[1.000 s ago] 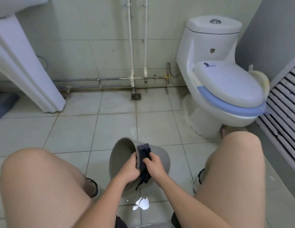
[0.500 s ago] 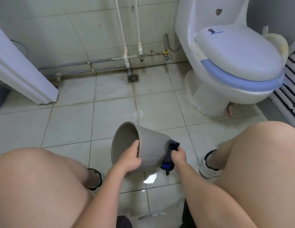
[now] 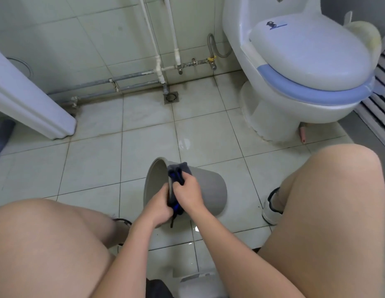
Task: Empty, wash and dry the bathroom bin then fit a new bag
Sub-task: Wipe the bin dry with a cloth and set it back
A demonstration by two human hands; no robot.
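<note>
A grey plastic bin (image 3: 211,190) is tilted on its side above the tiled floor, between my knees, with its open mouth facing left. My left hand (image 3: 157,208) grips the near part of its rim, thumb inside. My right hand (image 3: 188,190) presses a dark blue cloth (image 3: 176,174) over the rim, so the cloth drapes partly inside and partly down the outer wall. The inside of the bin looks empty as far as it shows.
A white toilet (image 3: 299,67) with a blue seat edge stands at the right, a louvred door (image 3: 380,100) beyond it. A white basin pedestal (image 3: 30,104) is at the left. Pipes and a floor drain (image 3: 171,97) run along the back wall. Wet patches lie on the tiles.
My right hand has carried the cloth from the bin's base end on the right up to the rim beside my left hand. The view has tilted further down.
</note>
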